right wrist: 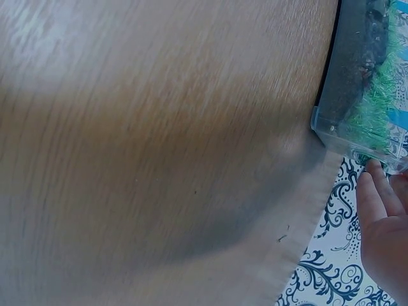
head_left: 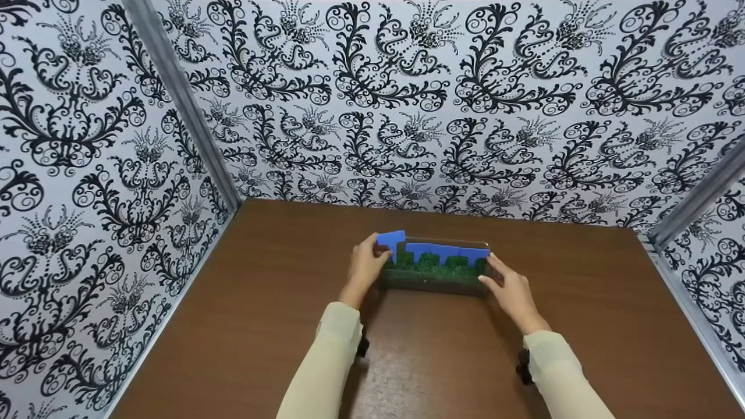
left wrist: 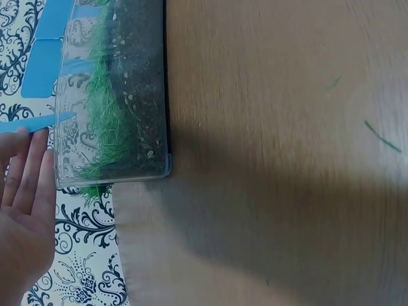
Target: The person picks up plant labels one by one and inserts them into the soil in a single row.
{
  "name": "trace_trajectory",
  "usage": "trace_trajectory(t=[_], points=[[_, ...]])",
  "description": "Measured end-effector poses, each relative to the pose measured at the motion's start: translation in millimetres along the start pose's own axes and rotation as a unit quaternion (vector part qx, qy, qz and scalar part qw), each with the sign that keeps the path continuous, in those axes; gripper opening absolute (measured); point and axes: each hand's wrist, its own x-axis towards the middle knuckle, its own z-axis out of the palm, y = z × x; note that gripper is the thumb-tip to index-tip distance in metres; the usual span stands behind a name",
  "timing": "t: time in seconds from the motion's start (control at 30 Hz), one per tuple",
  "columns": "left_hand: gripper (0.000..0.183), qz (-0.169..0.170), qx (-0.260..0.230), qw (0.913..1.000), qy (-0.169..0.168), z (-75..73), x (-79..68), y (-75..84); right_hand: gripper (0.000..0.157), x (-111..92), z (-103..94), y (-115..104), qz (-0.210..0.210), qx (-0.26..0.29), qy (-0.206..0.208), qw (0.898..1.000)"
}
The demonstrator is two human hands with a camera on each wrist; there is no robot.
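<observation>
A clear plastic container (head_left: 430,285) with dark soil in its lower part and green grass (left wrist: 108,121) above stands upright on the table. Several blue plant labels (head_left: 445,250) stick up along it. At the container's left end, my left hand (head_left: 366,262) pinches a blue plant label (head_left: 391,237) between thumb and fingers. That label rises higher than the others, its pointed tip inside the container. My right hand (head_left: 512,291) holds the container's right end, thumb by the front corner and fingers at the end wall, as the right wrist view shows in part.
The brown wooden table (head_left: 262,326) reaches back to patterned wall panels (head_left: 372,105) with grey metal posts (head_left: 180,87) at the corners. A loose grass blade (left wrist: 382,136) lies on the tabletop in the left wrist view. Some grass pokes out past the container's end there.
</observation>
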Motion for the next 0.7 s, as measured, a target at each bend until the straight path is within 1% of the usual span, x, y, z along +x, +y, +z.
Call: trace_trajectory(t=[0.23, 0.4, 0.5, 0.7], points=[[0.01, 0.01, 0.008, 0.9999, 0.009, 2.3, 2.4, 1.0, 0.054, -0.9, -0.8, -0.6, -0.003, 0.002, 0.001, 1.0], [0.018, 0.023, 0.005, 0.9997, 0.007, 1.9, 3.1, 1.9, 0.056, -1.7, -0.8, -1.4, 0.004, 0.001, -0.012, 1.0], [0.019, 0.022, 0.007, 0.9997, 0.007, 1.9, 3.9, 2.0, 0.056, -1.3, -0.6, -1.0, 0.004, -0.002, -0.013, 1.0], [0.014, 0.015, 0.006, 0.9998, 0.013, 3.2, 5.1, 1.8, 0.055, -1.0, -0.5, -0.6, 0.003, 0.001, -0.009, 1.0]])
